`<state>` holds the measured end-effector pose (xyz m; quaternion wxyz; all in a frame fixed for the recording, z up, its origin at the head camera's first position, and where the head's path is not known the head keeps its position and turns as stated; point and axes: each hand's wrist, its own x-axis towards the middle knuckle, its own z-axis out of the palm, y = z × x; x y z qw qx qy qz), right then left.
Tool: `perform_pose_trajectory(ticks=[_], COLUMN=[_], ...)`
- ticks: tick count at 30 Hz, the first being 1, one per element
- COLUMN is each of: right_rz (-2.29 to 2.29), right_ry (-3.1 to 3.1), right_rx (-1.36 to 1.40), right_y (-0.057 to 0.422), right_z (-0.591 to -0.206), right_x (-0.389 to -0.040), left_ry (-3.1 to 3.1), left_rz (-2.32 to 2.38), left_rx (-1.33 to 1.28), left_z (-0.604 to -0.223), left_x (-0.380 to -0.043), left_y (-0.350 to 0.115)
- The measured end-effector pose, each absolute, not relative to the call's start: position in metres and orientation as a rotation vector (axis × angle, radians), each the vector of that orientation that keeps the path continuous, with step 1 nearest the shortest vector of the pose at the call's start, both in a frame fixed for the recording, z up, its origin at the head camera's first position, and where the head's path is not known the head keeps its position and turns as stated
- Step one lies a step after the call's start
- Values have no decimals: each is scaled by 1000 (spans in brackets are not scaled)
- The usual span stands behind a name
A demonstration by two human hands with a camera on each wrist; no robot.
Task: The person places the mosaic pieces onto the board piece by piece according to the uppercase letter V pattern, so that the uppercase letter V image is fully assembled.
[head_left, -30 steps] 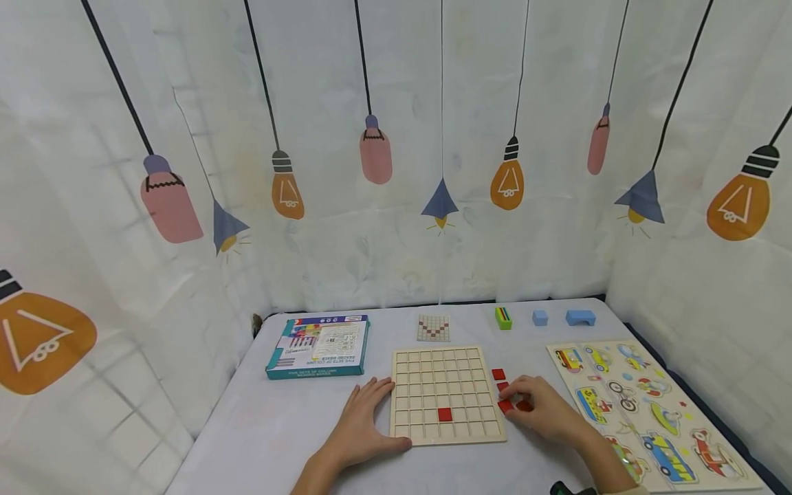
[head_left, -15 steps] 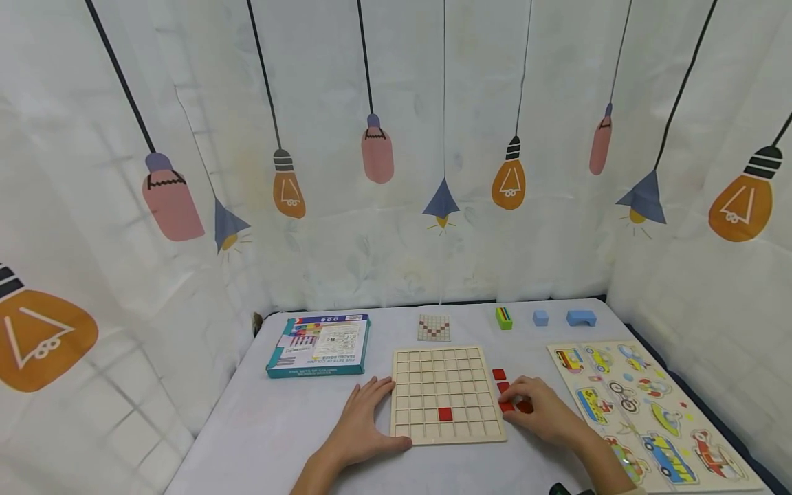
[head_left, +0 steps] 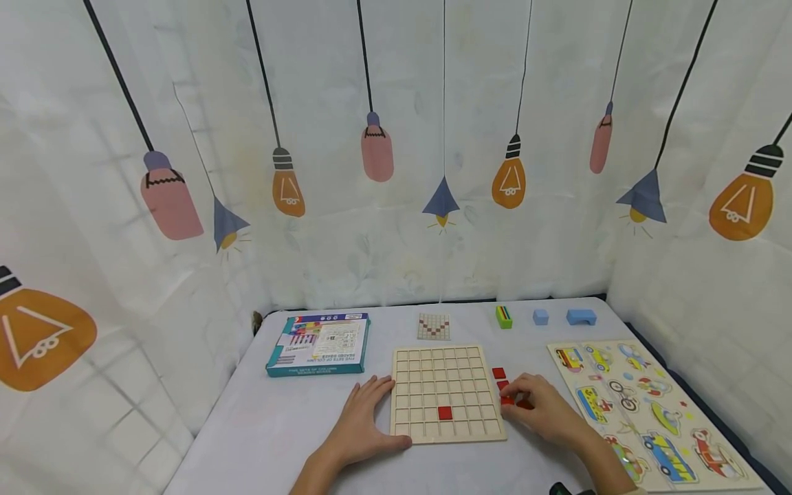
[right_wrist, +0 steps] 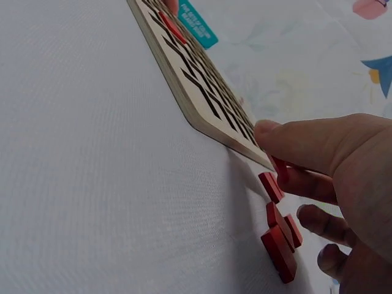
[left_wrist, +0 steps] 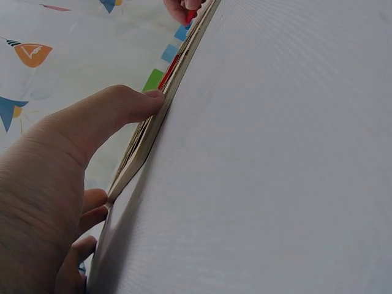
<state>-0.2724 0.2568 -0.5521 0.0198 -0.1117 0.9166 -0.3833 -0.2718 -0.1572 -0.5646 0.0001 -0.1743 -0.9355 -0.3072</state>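
A wooden grid board (head_left: 427, 385) lies on the white table, one red square tile (head_left: 445, 413) set in a cell near its front. My left hand (head_left: 361, 426) steadies the board's left side, fingertips along the left edge and thumb at the near-left corner. Just beyond the right edge, my right hand (head_left: 541, 412) pinches another red tile (right_wrist: 280, 169) between thumb and index finger, tilted on edge in the right wrist view. Several loose red tiles (right_wrist: 279, 254) lie on the cloth below its fingers, partly hidden by the hand in the head view.
Behind the board is a small pattern card (head_left: 434, 327). A teal-edged box (head_left: 318, 346) lies at the back left. Toward the back right stand a green block (head_left: 504, 317) and two blue blocks (head_left: 580, 317). A picture puzzle board (head_left: 643, 405) covers the right side.
My right fingers have drawn a red tile up slightly from the loose ones beside the board and now hold it tilted. My left hand keeps its place on the board.
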Motion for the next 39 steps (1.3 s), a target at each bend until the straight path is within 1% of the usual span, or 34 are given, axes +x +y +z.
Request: perform_pose_trajectory(ticks=[12, 21, 30, 39], right_rz=[-1340, -1285, -1294, -1307], right_ry=[2830, 2843, 2826, 2825], right_rx=[-477, -420, -450, -505], right_y=[249, 235, 224, 213], right_z=[-546, -541, -533, -537], right_x=[-273, -277, -279, -283], left_ry=[-2940, -2924, -2915, -2920], left_rz=[-961, -950, -959, -964], left_rx=[-549, -564, -575, -574], left_z=[-566, -563, -563, -562], left_x=[-272, -271, -270, -270], left_y=[-158, -160, -159, -158])
